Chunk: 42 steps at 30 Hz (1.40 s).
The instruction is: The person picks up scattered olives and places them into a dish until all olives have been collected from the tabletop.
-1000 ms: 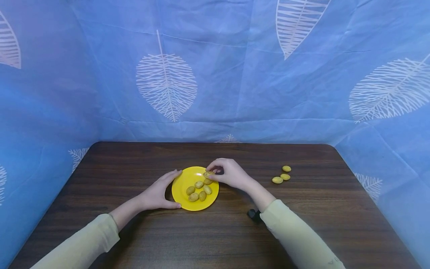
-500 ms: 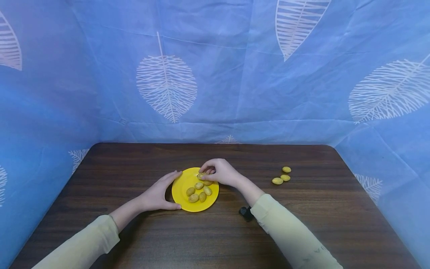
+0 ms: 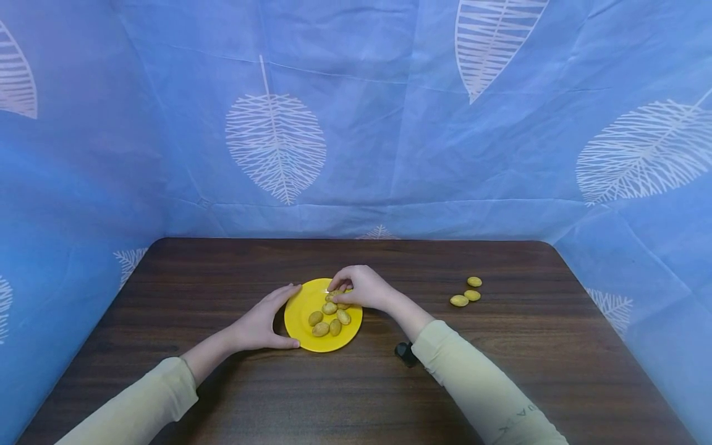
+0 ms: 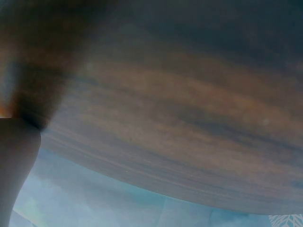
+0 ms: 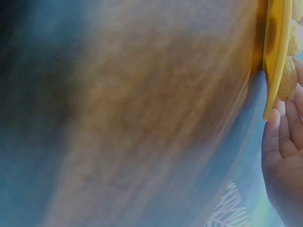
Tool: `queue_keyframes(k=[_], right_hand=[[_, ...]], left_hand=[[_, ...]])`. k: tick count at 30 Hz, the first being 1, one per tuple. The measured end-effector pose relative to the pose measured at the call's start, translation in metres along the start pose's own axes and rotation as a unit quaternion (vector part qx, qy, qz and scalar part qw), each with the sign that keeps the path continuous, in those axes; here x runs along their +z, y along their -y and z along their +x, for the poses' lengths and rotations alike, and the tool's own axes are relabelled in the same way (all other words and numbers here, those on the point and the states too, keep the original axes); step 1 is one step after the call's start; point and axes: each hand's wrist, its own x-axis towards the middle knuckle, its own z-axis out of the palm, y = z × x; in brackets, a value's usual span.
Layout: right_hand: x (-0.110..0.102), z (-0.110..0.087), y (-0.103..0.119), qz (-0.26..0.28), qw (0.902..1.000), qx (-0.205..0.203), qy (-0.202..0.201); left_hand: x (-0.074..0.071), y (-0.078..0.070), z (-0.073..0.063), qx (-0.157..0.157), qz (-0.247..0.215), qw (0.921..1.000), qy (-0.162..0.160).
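Note:
A round yellow plate (image 3: 298, 309) lies on the dark wooden table, with several small mottled yellow ovals (image 3: 320, 329) on it, perhaps fruits or nuts. My left hand (image 3: 260, 321) spans the plate's left rim, fingers at the far side and thumb at the near side. Over the plate's far right part, my right hand (image 3: 364, 289) pinches one yellow oval (image 3: 330, 298), partly hidden by the fingers. In the right wrist view, that hand's fingers (image 5: 271, 135) are close to the plate's rim. The left wrist view catches only a dark edge of the left hand (image 4: 16, 161).
Three more yellow ovals (image 3: 459, 301) lie in a loose group on the table (image 3: 534, 346), right of the plate. A small black object (image 3: 405, 354) sits beside the right sleeve. A blue cloth (image 3: 356, 148) with white leaf prints hangs behind and beside the table.
My right hand has moved left over the plate with the pinched oval, then slightly down toward the other ovals. The left hand keeps its place on the rim.

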Motion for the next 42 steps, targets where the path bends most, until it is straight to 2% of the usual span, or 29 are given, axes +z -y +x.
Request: queue_keyframes(k=[19, 33, 42], right_hand=[[-0.007, -0.008, 0.001, 0.018, 0.9998, 0.007, -0.011], [-0.029, -0.025, -0.017, 0.025, 0.9985, 0.013, -0.047], [-0.051, -0.044, -0.026, 0.02, 0.9966, 0.028, -0.075]], left_hand=[[0.0, -0.002, 0.0, 0.0, 0.0, 1.0, -0.001], [0.0, 0.0, 0.0, 0.0, 0.001, 1.0, -0.005], [0.001, 0.001, 0.0, -0.004, 0.003, 1.0, -0.006]])
